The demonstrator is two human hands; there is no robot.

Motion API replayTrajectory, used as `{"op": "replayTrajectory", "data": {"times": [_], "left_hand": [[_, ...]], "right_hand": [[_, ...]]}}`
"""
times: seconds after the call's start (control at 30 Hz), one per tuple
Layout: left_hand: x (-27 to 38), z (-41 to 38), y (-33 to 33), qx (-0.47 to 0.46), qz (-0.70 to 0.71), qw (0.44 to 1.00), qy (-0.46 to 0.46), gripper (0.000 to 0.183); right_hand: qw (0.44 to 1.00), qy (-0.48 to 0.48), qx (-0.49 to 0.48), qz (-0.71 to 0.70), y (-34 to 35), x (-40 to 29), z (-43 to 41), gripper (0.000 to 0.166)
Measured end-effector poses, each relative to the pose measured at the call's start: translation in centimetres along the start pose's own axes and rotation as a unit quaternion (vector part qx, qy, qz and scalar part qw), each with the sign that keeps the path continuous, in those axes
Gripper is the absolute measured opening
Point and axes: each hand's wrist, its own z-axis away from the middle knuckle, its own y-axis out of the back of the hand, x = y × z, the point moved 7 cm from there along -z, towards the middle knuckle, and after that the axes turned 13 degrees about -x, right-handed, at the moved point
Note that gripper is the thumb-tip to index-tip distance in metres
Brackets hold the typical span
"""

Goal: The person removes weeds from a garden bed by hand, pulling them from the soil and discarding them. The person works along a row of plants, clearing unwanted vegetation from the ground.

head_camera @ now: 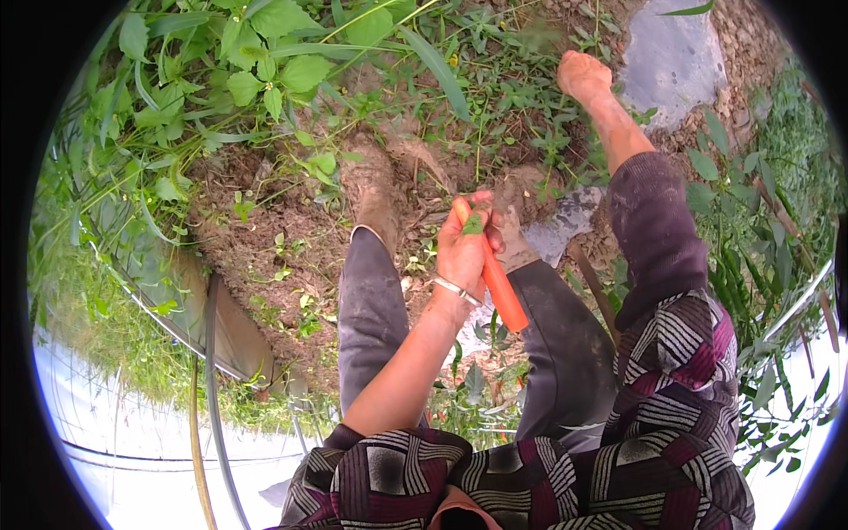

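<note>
My left hand (464, 246), with a metal bangle at the wrist, is wrapped around an orange tool handle (500, 285). The handle slants between my knees, and a small green leaf (472, 224) lies against it. Any blade on the tool is hidden or out of sight. Farther out, my right hand (586, 74) is closed in a fist above the low weeds (510, 93). A motion-blurred tuft of green weeds (542, 38) shows at its fingers; its detail is too smeared to make out.
Taller leafy weeds (278, 73) crowd the upper left. Plastic mulch film (672, 66) covers soil at upper right. Pepper plants (748, 271) with long green fruit stand on the right. Bare reddish soil (245, 265) and a grey bent pole (213, 371) are at left. My muddy feet (368, 175) rest on soil.
</note>
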Motion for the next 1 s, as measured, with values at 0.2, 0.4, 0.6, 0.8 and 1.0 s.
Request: {"op": "replayTrajectory", "data": {"times": [0.2,0.4,0.6,0.8,1.0], "left_hand": [[0.8,0.0,0.3,0.002,0.014,1.0,-0.02,0.016],[5.2,1.0,2.8,0.131,-0.049,0.98,-0.139,0.011],[7.6,1.5,4.2,0.115,0.057,0.957,-0.26,0.013],[5.7,0.7,3.2,0.081,0.053,0.971,-0.217,0.013],[5.4,0.3,2.9,0.088,0.014,0.978,-0.187,0.011]], "right_hand": [[0.983,-0.013,-0.079,-0.165,-2.2,-2.3,6.5,0.02],[0.949,0.185,-0.079,-0.242,-5.6,-15.9,17.1,0.025],[0.951,0.098,-0.175,-0.235,-8.6,-10.7,12.6,0.023],[0.958,0.102,0.264,-0.047,0.2,-4.0,5.8,0.066],[0.977,0.158,0.138,0.045,-4.1,-6.9,1.8,0.064]]}}
